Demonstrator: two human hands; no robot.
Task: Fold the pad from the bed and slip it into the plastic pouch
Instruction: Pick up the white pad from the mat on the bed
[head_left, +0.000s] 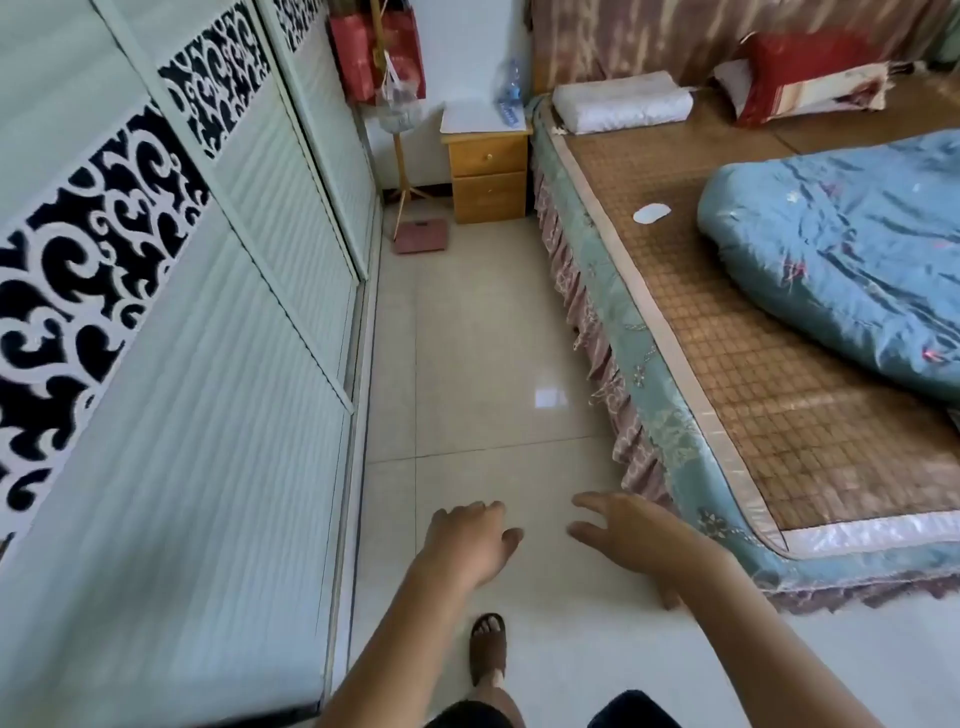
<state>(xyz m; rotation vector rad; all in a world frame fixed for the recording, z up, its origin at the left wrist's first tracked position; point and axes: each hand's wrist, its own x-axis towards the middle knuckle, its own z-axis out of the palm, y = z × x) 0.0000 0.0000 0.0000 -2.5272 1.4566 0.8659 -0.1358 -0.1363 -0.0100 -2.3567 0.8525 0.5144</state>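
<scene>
Both grips, left hand (470, 540) and right hand (631, 535), hang empty over the floor (493, 364), fingers spread apart; the blue pad (841, 244) lies on the bed (644, 364), beyond and right of them.

On my left runs a pale green sliding wardrobe (171, 364) with black-and-white scrollwork panels. A glossy cream tiled floor (483, 364) stretches ahead to a small yellow wooden nightstand (487, 174) against the white wall. Beside it, a pink bathroom scale (420, 236) lies at the foot of a wooden coat stand (399, 156) hung with a red bag (376, 49). My brown sandal (488, 649) rests on the tiles.
</scene>
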